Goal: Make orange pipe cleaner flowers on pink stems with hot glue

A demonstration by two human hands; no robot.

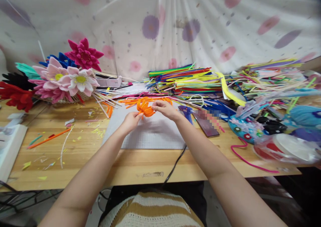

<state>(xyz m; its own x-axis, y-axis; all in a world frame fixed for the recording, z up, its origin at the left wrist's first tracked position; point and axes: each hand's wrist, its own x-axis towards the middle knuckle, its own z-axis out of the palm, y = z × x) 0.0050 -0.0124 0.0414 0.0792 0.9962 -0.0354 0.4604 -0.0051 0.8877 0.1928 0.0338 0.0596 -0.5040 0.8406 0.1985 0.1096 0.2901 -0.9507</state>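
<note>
An orange pipe-cleaner flower (145, 107) is held up over the grey cutting mat (150, 138). My left hand (132, 120) pinches it low on its left side, thumb and fingers closed. On its right, my right hand (163, 108) has its fingertips pressed together at a petal's edge. More orange pipe cleaners (129, 102) lie behind, along the mat's back edge, and another orange piece shows just past my right hand. A blue glue gun (186, 111) rests right of my right hand, beside a dark phone (207, 123).
Finished fuzzy flowers (81, 80) crowd the back left. Bundles of coloured pipe cleaners (185, 78) fill the back, with white-handled scissors (197, 100) before them. A black cord (175, 165) crosses the front edge. A white power strip (12, 150) sits left; a ribbon spool (286, 148) right.
</note>
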